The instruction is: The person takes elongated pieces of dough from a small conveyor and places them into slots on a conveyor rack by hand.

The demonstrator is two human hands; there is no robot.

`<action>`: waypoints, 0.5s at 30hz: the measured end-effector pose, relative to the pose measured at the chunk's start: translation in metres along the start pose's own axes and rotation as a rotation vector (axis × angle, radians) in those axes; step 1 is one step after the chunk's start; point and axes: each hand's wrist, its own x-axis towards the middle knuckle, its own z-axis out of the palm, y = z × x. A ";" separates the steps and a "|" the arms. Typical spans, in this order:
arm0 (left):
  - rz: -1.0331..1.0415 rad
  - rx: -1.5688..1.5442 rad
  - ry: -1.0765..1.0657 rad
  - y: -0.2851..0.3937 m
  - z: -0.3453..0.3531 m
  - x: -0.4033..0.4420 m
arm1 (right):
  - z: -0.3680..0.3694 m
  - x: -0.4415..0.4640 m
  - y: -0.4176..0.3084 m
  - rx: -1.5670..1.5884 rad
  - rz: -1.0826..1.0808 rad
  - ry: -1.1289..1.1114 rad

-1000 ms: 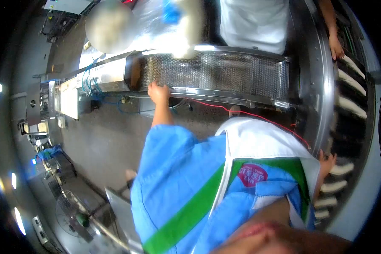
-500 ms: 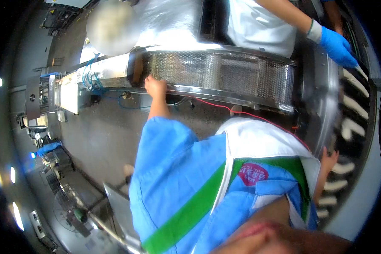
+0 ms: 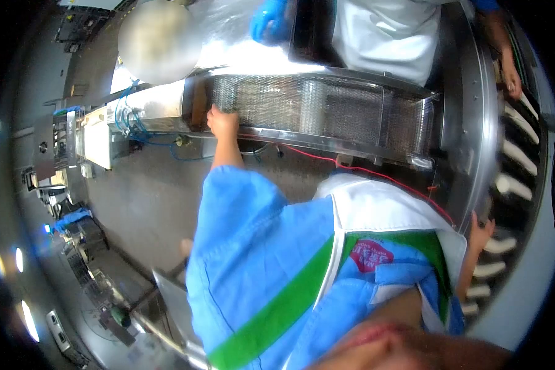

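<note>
My left hand [image 3: 224, 123] reaches over the near rail of a wire-mesh conveyor belt [image 3: 345, 108], at its left end. Its fingers are curled closed; whether they grip anything is hidden. At the lower right, my right hand [image 3: 482, 233] is beside a dark belt carrying several pale, elongated dough pieces [image 3: 518, 157]. Its fingers are apart, and nothing shows in them. The closest dough piece [image 3: 501, 245] lies just below and to the right of that hand.
Across the mesh belt stands a co-worker in a white apron [image 3: 385, 37], with a blue-gloved hand [image 3: 269, 23] over a shiny metal table [image 3: 234, 37]. Another person's bare hand [image 3: 512, 80] touches the dark belt. Blue hoses [image 3: 126, 114] and a red cable [image 3: 364, 168] run alongside the mesh conveyor.
The co-worker's blue-gloved hand has left the dough pieces and is now over the metal table at upper left. A bare hand has come down to the dark belt. My hands have barely moved.
</note>
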 end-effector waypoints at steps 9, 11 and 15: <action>-0.023 -0.087 0.006 -0.006 -0.004 0.012 | -0.010 0.027 -0.026 -0.056 0.005 -0.018; -0.096 -0.063 -0.003 -0.008 -0.006 0.014 | -0.009 0.035 -0.030 -0.082 0.014 -0.018; -0.039 -0.057 -0.002 -0.015 -0.014 0.010 | 0.002 0.050 -0.028 -0.120 0.008 -0.018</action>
